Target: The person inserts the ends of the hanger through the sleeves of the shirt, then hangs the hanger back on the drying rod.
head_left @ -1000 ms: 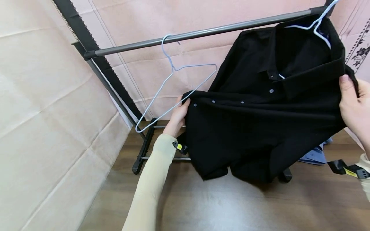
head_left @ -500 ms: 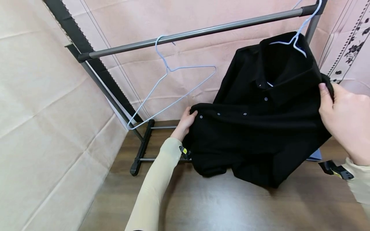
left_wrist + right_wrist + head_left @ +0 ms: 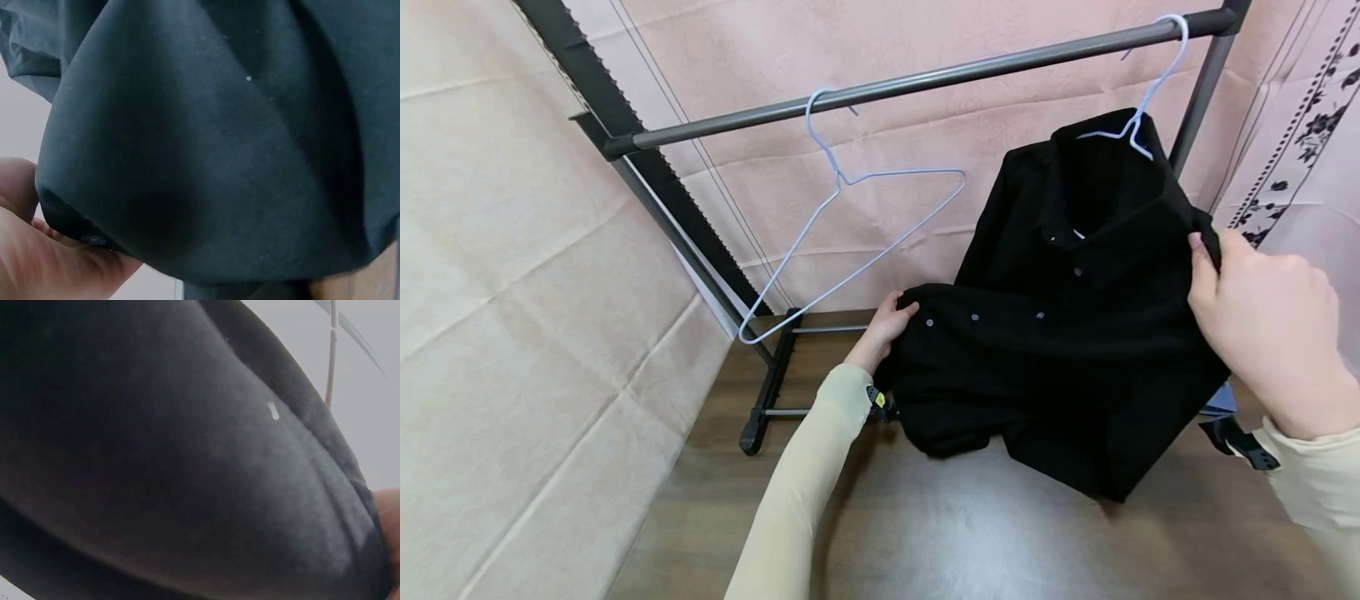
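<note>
Pale pink cloth (image 3: 902, 142) hangs behind a grey metal clothes rail (image 3: 970, 77). Near its right end, a black buttoned shirt (image 3: 1060, 375) hangs on a thin light-blue hanger (image 3: 1152, 90); the left hand (image 3: 883, 329) pinches its front edge, the right hand (image 3: 1273, 325) grips its shoulder. Another light-blue hanger (image 3: 838, 172) hangs nearer the left end.

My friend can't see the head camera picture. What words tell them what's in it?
A person's left hand grips the front edge of a black shirt and their right hand grips its shoulder. The shirt hangs on a pale blue hanger from a grey rail; a bare hanger hangs further left.
</note>
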A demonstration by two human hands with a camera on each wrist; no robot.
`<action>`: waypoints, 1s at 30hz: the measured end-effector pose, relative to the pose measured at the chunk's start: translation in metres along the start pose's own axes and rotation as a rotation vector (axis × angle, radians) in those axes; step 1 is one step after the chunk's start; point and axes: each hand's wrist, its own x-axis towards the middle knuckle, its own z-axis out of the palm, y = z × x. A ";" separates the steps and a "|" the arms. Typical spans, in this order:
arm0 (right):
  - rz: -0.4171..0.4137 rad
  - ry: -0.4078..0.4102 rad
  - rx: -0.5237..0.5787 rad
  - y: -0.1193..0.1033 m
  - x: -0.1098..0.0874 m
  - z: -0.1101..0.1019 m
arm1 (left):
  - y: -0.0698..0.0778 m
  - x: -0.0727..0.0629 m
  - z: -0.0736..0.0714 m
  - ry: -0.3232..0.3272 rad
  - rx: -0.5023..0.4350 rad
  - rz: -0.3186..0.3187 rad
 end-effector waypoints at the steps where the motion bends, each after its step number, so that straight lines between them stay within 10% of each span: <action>1: -0.006 0.003 0.004 -0.002 0.000 0.001 | -0.001 -0.001 0.001 -0.001 0.004 -0.001; 20: -0.025 -0.684 0.378 -0.003 -0.011 0.015 | -0.029 -0.018 -0.006 -0.111 0.272 0.039; 30: 0.029 -0.497 0.452 0.053 -0.024 0.007 | -0.016 -0.039 -0.002 0.013 0.452 0.158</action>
